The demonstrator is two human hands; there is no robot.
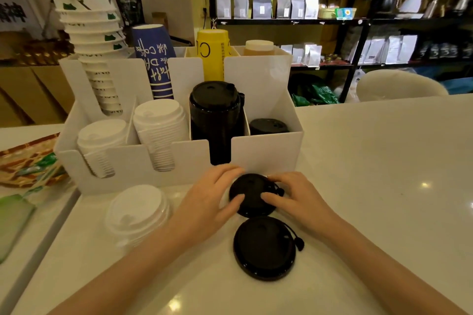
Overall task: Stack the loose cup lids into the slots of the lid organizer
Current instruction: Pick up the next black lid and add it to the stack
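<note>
A white lid organizer (266, 151) stands on the counter. Its front slots hold two white lid stacks (102, 140), a tall black lid stack (215, 115) and a short black lid stack (268, 126) at the right. In front of it, my left hand (207, 197) and my right hand (294, 195) grip a small stack of black lids (252, 192) from both sides, just above the counter. Nearer to me, another black lid stack (265, 247) lies loose. To its left sits a loose white lid stack (137, 212).
The organizer's back slots hold stacked paper cups (94, 41), a blue cup stack (154, 64) and a yellow cup stack (213, 54). A patterned tray (23, 161) lies at the left. Black shelves with bags (294, 7) stand behind the white counter (384, 161).
</note>
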